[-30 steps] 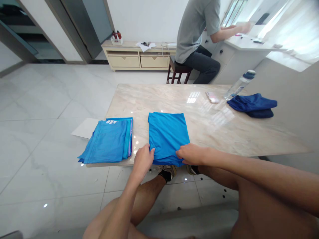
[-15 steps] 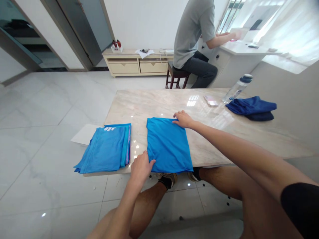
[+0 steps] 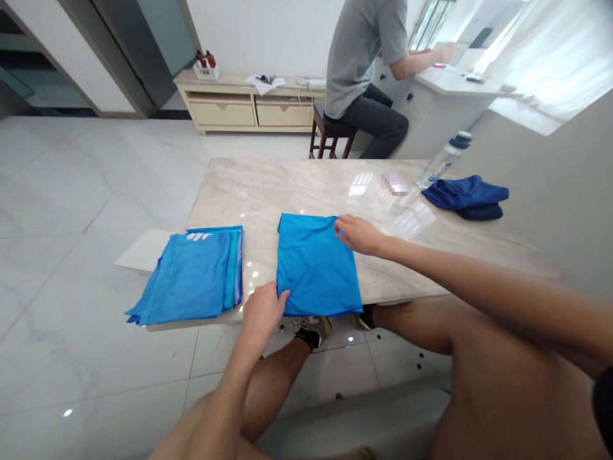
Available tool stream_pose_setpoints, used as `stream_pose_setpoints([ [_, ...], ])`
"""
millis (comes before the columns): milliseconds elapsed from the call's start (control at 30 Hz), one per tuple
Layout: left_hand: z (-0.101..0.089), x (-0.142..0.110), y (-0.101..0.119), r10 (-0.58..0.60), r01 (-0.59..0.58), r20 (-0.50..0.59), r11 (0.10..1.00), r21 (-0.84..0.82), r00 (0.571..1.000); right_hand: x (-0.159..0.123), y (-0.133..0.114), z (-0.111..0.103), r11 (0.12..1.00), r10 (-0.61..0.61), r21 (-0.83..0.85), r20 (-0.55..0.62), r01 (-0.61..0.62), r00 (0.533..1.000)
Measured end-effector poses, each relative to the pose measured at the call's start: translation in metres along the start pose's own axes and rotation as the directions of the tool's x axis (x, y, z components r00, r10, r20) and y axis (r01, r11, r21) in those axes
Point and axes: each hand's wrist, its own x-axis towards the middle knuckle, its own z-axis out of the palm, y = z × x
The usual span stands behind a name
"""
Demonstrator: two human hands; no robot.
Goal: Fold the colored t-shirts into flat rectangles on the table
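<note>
A bright blue folded garment (image 3: pixel 316 265) lies flat on the marble-topped table, its near edge at the table's front edge. At its lower left side, my left hand (image 3: pixel 263 310) grips the edge, thumb over the cloth. My right hand (image 3: pixel 360 234) is closed at the far right corner, with fingertips curled on the fabric. To the left is a stack of folded garments (image 3: pixel 191 275) in blue, teal and purple, with white marks on the top one. Part of the stack hangs past the table's left end.
Dark blue cloth (image 3: pixel 467 197), a clear bottle (image 3: pixel 443 163) and a small blurred item (image 3: pixel 395 184) are on the right of the marble table (image 3: pixel 258 185). A white board (image 3: pixel 143 249) shows beyond the stack. Behind the table, a person (image 3: pixel 359 64) sits on a stool (image 3: pixel 330 131) near a low cabinet (image 3: pixel 223 112).
My right hand has shifted slightly at the far right corner and its fingers have curled in on the cloth. My left hand keeps its place on the left edge. The whole view has shifted a little.
</note>
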Motion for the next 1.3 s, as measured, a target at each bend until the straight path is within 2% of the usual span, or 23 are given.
stream_pose_setpoints([
  [67,-0.001,-0.002,-0.001,0.009,-0.009,-0.011,1.000,-0.004,1.000,-0.036,-0.024,-0.002,0.974,-0.227,0.006,0.134,0.228,0.965],
  [133,-0.003,-0.005,-0.001,0.008,-0.008,-0.021,1.000,0.007,1.000,-0.072,-0.047,0.000,0.932,-0.351,0.001,0.238,0.361,0.906],
  [200,-0.004,-0.007,0.000,0.005,-0.004,-0.026,1.000,0.031,1.000,-0.101,-0.063,0.007,0.916,-0.376,-0.028,0.283,0.399,0.882],
  [267,-0.004,-0.007,0.002,0.005,-0.004,-0.029,0.998,0.057,1.000,-0.118,-0.071,0.016,0.923,-0.356,-0.042,0.289,0.383,0.889],
  [433,-0.002,-0.003,0.003,0.005,-0.002,-0.040,0.998,0.069,0.999,-0.128,-0.068,0.037,0.916,-0.382,-0.035,0.233,0.400,0.894],
  [533,-0.002,-0.003,0.002,0.008,-0.006,-0.039,0.998,0.059,0.999,-0.133,-0.072,0.044,0.941,-0.316,-0.051,0.222,0.335,0.922],
  [667,-0.003,-0.004,0.000,0.013,-0.011,-0.039,0.998,0.062,0.999,-0.148,-0.084,0.055,0.981,-0.192,-0.009,0.112,0.195,0.975],
  [800,-0.002,-0.003,0.000,0.014,-0.011,-0.049,0.997,0.071,0.999,-0.161,-0.090,0.068,0.989,-0.138,0.046,-0.012,0.138,0.990],
  [933,-0.002,-0.001,0.000,0.002,0.001,-0.035,0.996,0.088,0.999,-0.171,-0.104,0.083,0.994,0.013,0.106,-0.128,0.000,0.992],
  [1000,-0.003,0.000,0.000,0.000,0.002,-0.026,0.995,0.095,1.000,-0.180,-0.118,0.091,0.986,0.115,0.134,-0.130,-0.098,0.985],
  [1067,-0.003,-0.001,0.001,0.000,0.003,-0.024,0.995,0.103,1.000,-0.190,-0.131,0.095,0.975,0.159,0.166,-0.050,-0.149,0.986],
  [1167,-0.004,-0.002,0.003,-0.010,0.013,-0.026,0.993,0.118,1.000,-0.193,-0.135,0.082,0.956,0.117,0.266,0.046,-0.125,0.992],
  [1233,-0.005,-0.003,0.005,-0.016,0.020,-0.029,0.992,0.124,0.999,-0.177,-0.121,0.060,0.933,0.157,0.332,-0.016,-0.142,0.988],
  [1300,-0.006,-0.003,0.007,-0.020,0.023,-0.031,0.992,0.123,0.999,-0.141,-0.094,0.035,0.904,0.286,0.364,-0.121,-0.226,0.951],
])
